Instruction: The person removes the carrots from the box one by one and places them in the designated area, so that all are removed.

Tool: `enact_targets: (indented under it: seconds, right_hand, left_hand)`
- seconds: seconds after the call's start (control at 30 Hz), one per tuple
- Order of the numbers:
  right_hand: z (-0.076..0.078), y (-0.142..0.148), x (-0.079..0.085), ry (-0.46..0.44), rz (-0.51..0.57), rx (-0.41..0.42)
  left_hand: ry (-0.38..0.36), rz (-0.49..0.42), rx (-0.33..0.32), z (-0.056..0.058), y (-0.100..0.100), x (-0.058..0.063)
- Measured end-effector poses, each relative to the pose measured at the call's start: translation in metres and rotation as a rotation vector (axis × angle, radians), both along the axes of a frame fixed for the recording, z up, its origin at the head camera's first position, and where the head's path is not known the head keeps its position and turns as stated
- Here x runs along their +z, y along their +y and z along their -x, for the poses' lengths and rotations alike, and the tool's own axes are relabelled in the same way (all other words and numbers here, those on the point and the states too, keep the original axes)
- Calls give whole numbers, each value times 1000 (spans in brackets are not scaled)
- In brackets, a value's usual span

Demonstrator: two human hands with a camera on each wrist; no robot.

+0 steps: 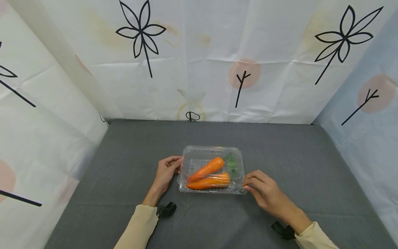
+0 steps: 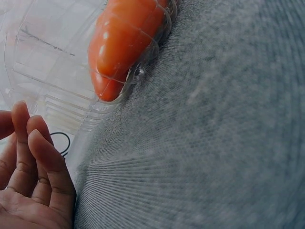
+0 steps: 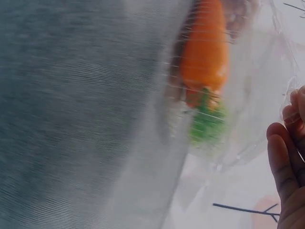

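Note:
A clear plastic clamshell container (image 1: 199, 150) sits in the middle of the table with its lid down. Through the plastic show two orange carrots (image 1: 206, 169), lying side by side, and a tuft of green leaves (image 1: 231, 164) at their right end. My left hand (image 1: 164, 175) pinches the container's left edge; in the left wrist view its fingers (image 2: 50, 157) are bent close beside the plastic wall. At the front right corner, my right hand (image 1: 264, 190) pinches the rim between thumb and fingers. The right wrist view catches its fingertips (image 3: 291, 114) on the clear plastic.
A dark grey cloth covers the table (image 1: 140, 138). White curtains (image 1: 211, 41) printed with black line flowers and pale circles stand behind it and on both sides. A black wrist strap (image 1: 167, 209) shows by the left sleeve, another (image 1: 283, 231) by the right.

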State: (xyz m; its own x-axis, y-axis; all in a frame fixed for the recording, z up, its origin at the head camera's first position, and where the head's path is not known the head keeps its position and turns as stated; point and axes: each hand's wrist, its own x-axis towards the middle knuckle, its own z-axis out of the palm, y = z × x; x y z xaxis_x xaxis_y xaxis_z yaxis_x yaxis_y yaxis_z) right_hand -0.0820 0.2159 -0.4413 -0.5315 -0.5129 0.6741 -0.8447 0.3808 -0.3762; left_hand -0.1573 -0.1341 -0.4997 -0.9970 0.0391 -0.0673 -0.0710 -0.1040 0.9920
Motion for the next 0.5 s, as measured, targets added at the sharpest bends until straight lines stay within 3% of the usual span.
enact_targets:
  seconds: [0.2, 0.5]
  right_hand:
    - [6, 3, 17, -56, 68, 6]
    - [23, 3, 36, -44, 108, -40]
  left_hand:
    - [4, 10, -9, 0, 0, 0]
    - [3, -18, -22, 1, -1, -1]
